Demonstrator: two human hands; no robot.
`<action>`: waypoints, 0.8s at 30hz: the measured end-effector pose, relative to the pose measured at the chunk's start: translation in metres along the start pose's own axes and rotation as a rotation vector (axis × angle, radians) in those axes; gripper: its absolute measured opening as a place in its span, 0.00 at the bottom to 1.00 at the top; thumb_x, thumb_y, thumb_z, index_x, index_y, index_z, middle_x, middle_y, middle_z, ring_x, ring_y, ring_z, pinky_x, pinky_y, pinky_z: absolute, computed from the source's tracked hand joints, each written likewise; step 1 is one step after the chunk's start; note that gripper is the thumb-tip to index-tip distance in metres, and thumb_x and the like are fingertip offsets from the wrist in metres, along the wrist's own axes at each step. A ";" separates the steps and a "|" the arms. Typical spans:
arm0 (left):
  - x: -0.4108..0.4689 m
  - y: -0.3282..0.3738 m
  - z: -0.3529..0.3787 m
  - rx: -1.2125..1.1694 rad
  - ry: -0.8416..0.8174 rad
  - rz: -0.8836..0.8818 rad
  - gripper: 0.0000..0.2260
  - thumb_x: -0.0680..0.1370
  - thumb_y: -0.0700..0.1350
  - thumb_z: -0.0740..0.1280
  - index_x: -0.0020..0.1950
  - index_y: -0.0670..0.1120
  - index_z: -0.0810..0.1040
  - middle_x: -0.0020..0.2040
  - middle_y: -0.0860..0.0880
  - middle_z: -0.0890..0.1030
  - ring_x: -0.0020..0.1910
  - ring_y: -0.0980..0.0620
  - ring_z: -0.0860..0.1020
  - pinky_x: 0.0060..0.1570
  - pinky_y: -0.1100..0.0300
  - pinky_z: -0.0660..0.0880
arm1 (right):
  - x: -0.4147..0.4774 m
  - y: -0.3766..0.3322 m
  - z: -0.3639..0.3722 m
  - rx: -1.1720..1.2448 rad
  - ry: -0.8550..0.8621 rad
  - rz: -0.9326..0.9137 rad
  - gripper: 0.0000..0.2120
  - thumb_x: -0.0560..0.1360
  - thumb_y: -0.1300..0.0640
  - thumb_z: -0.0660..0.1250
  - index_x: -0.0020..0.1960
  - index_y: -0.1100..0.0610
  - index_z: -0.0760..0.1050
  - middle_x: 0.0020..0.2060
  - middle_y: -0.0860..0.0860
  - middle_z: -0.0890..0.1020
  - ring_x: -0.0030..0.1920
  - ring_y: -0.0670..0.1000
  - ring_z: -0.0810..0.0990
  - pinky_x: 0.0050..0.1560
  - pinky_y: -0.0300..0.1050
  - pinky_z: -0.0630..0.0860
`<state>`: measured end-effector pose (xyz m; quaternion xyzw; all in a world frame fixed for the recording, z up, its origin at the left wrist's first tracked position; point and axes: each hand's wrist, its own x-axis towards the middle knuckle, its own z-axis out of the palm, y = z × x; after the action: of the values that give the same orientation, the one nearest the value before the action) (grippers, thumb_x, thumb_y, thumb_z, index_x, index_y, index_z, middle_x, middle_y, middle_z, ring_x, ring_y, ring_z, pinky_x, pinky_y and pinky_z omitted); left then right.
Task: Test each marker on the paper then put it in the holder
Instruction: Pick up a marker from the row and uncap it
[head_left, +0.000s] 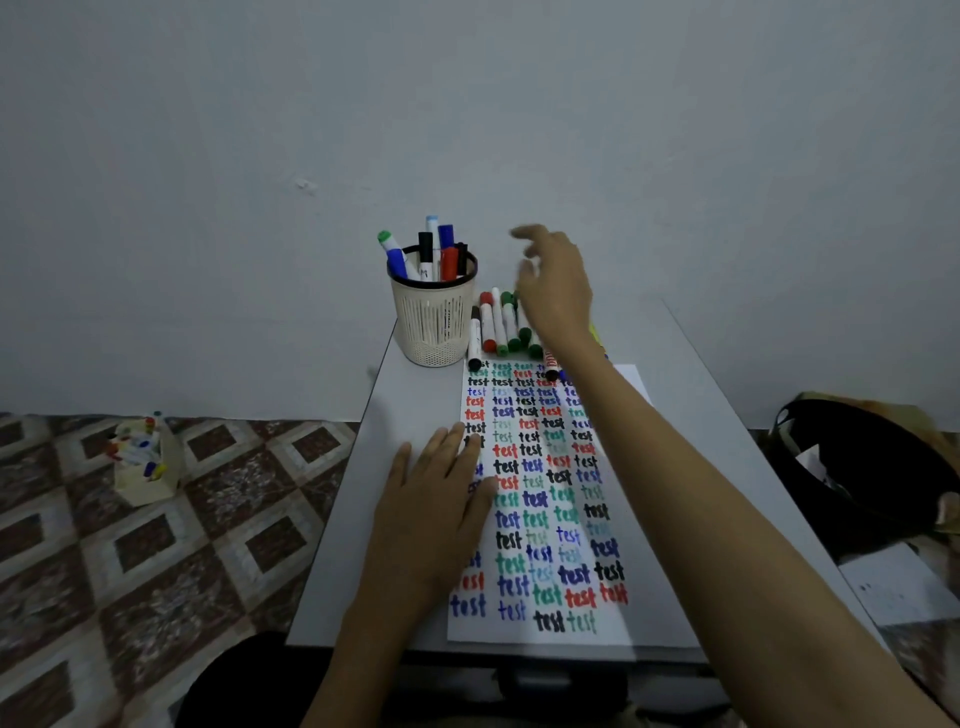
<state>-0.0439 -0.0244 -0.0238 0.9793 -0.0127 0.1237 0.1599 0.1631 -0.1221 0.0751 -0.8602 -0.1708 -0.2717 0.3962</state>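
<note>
1. the left hand (436, 499) lies flat, palm down, on the left edge of the paper (540, 519); its fingers (457, 441) are spread and straight, gripping nothing, only pressing on the sheet.
2. the right hand (556, 291) is raised above the far end of the surface (337, 545), motion-blurred; its fingers (530, 234) are loosely open and curled, and nothing shows in their hold.
3. the paper runs from the near edge of the surface away toward the right hand, filled with rows of the word "test" in black, red, blue and green.
4. just beneath and left of the right hand's fingers lies a row of loose markers (498, 327) at the paper's far end, side by side, touching one another: a black-capped one at the left, then a red-capped one, then several green-capped ones. a few more are partly hidden under the right wrist, and their colours are hard to tell.
5. the holder (434, 317), a cream perforated cup with a dark rim, stands left of the right hand's fingers and beyond the left hand's fingers, just beside the loose markers.
6. markers in the holder (426, 254) stand upright or leaning: green, blue, black, red and a pale blue cap show.
7. on the patterned floor, well to the left of the left hand, sits a small box of markers (145, 462).
</note>
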 end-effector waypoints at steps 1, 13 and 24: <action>0.000 0.000 0.000 -0.001 -0.001 0.001 0.33 0.74 0.63 0.34 0.76 0.52 0.52 0.77 0.53 0.52 0.75 0.58 0.48 0.73 0.55 0.40 | 0.000 0.015 -0.007 -0.033 0.018 0.119 0.19 0.75 0.66 0.60 0.63 0.53 0.74 0.57 0.54 0.78 0.55 0.51 0.76 0.52 0.49 0.77; 0.002 0.000 0.000 -0.020 -0.012 -0.016 0.31 0.75 0.63 0.38 0.76 0.52 0.52 0.77 0.54 0.53 0.75 0.59 0.49 0.73 0.56 0.40 | -0.030 0.078 -0.041 -0.151 -0.040 0.504 0.12 0.72 0.49 0.70 0.45 0.59 0.80 0.37 0.53 0.82 0.32 0.49 0.76 0.33 0.42 0.70; -0.003 0.011 -0.016 -0.441 0.203 0.058 0.31 0.76 0.63 0.56 0.76 0.53 0.52 0.68 0.61 0.61 0.67 0.63 0.61 0.61 0.61 0.63 | -0.101 0.007 -0.132 0.525 -0.583 0.273 0.09 0.67 0.61 0.76 0.46 0.64 0.82 0.38 0.58 0.84 0.31 0.51 0.78 0.30 0.37 0.75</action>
<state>-0.0515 -0.0301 -0.0065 0.9024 -0.0515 0.2204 0.3667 0.0430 -0.2368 0.0807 -0.7858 -0.2235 0.0909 0.5695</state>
